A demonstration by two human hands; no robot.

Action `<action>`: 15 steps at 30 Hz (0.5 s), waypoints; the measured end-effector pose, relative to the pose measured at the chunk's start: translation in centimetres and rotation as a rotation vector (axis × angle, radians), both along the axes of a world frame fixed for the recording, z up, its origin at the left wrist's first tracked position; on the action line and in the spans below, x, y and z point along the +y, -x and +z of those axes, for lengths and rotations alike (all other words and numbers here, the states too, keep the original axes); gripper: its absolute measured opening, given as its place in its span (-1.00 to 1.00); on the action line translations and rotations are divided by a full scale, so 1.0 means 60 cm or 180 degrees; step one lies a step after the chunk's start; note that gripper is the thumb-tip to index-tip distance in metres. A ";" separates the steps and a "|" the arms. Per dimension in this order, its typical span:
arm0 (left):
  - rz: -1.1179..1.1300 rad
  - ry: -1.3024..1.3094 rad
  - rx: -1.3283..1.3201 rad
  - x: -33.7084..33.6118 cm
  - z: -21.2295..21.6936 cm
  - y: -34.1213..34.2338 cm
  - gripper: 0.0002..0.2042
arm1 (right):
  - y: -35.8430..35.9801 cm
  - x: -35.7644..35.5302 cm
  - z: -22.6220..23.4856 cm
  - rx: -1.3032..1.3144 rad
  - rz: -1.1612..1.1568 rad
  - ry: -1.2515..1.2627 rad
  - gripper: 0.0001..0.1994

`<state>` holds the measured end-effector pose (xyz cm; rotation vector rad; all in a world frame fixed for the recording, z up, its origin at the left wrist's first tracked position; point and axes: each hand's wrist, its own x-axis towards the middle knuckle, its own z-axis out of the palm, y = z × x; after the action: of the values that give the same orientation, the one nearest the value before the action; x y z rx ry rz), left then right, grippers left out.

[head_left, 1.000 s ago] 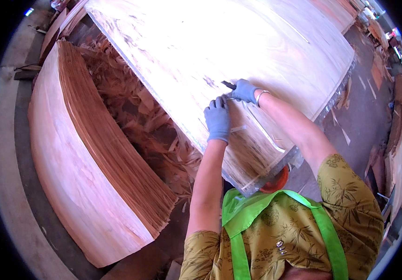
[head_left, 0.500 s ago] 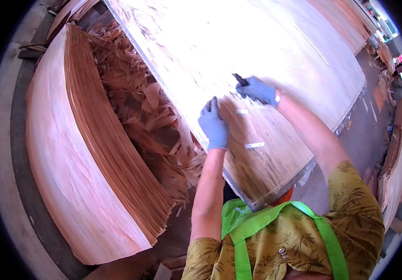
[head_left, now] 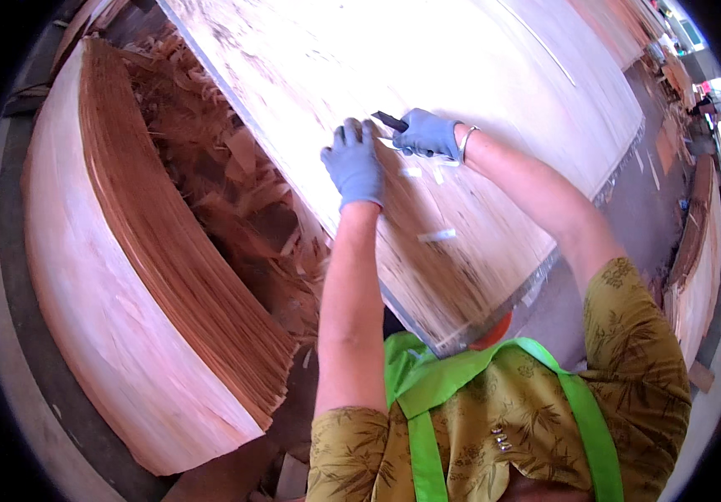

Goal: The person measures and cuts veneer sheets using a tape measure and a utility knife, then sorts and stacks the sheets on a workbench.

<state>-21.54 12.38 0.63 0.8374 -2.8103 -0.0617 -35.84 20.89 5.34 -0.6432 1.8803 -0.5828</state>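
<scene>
My left hand (head_left: 353, 166), in a grey-blue glove, lies on the pale wood veneer sheet (head_left: 477, 243) with its fingers spread. Just right of it, my right hand (head_left: 429, 134), gloved alike, grips a flat black tool (head_left: 390, 121) whose end points left; its exact kind is unclear. A thin pale strip (head_left: 388, 144) shows between the two hands, by the right fingers. Below the hands, a short white strip (head_left: 436, 236) lies on the veneer, with smaller ones closer to my right hand. Glare washes out the sheet's far part.
To the left stands a thick curved stack of veneer (head_left: 126, 276). Torn veneer scraps (head_left: 210, 159) fill the gap between it and the sheet. Another stack (head_left: 695, 259) stands at the far right. A long thin white strip (head_left: 538, 40) lies farther up the sheet.
My left hand has moved up and left, its fingers now spread flat. The right hand with the black tool has come left, close beside it. The whole view has shifted slightly.
</scene>
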 end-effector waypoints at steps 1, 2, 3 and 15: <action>-0.0017 0.0117 0.0040 -0.002 -0.009 0.000 -0.58 | -0.009 0.010 0.010 0.0129 0.0043 0.0145 -0.80; -0.0021 0.0138 0.0083 0.001 -0.008 0.001 -0.60 | -0.012 0.030 0.017 0.0254 0.0047 0.0268 -0.80; -0.0056 0.0167 0.0137 0.005 -0.002 0.004 -0.61 | -0.011 0.058 0.031 0.0393 0.0021 0.0394 -0.79; 0.0041 -0.1147 0.1785 0.036 0.058 -0.119 -0.48 | -0.059 0.491 0.358 0.1016 -0.1293 0.2583 -0.75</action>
<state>-14.39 14.51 4.12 0.7579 -2.2876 -0.7017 -32.31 50.33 26.79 -0.9051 2.0573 -1.6326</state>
